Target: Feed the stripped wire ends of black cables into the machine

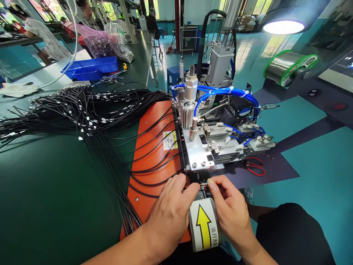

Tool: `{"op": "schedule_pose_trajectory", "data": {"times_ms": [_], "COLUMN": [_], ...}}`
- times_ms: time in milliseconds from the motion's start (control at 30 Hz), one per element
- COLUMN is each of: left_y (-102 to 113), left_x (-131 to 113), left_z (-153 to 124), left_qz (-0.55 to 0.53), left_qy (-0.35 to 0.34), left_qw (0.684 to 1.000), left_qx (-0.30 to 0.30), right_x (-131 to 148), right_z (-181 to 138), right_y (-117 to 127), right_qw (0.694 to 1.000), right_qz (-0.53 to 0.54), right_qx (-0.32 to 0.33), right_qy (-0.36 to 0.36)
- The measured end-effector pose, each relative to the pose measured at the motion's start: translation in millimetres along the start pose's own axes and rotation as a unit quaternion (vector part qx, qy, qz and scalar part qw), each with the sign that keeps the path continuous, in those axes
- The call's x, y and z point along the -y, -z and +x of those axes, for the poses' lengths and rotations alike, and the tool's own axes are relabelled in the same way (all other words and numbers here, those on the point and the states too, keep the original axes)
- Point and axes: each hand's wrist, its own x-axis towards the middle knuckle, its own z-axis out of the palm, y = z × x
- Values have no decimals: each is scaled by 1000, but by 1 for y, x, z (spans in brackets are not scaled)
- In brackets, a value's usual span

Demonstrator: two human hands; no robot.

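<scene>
My left hand [173,206] is closed in a pinch on a black cable, whose end is mostly hidden under the fingers. Thin coloured wires [203,184] stick out between my two hands at the front of the machine. My right hand [230,204] pinches the tips of these wires between thumb and forefinger. Just below sits a rounded cover with a yellow arrow label [204,224]. Several black cables [154,167] lie side by side across the orange plate [154,127], their ends at the machine's dark edge rail.
The machine [198,147] with blue air tubes [228,90] stands ahead. Red-handled scissors [256,166] lie right of it, under a solder wire spool [289,68]. A large cable bundle [82,106] and a blue tray [91,68] rest left. People [44,33] sit behind.
</scene>
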Motion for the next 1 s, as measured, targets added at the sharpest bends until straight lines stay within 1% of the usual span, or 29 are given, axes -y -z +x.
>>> {"op": "schedule_pose_trajectory", "data": {"times_ms": [300,700,1000], "left_y": [-1,-2,-1], "left_x": [1,0,1], "left_z": [0,0,0], "left_qz": [2,7,9], "left_qy": [-2,-4,-2], "left_qw": [1000,1000,1000], "left_qx": [-4,-2,6], "right_x": [1,0,1], "right_z": [1,0,0], "right_y": [0,-1,-2], "right_qw": [1000,1000,999], "right_qz": [-10,0,-24], "right_qx": [-2,-8,-12], "right_qy": [1,-18,-38]}}
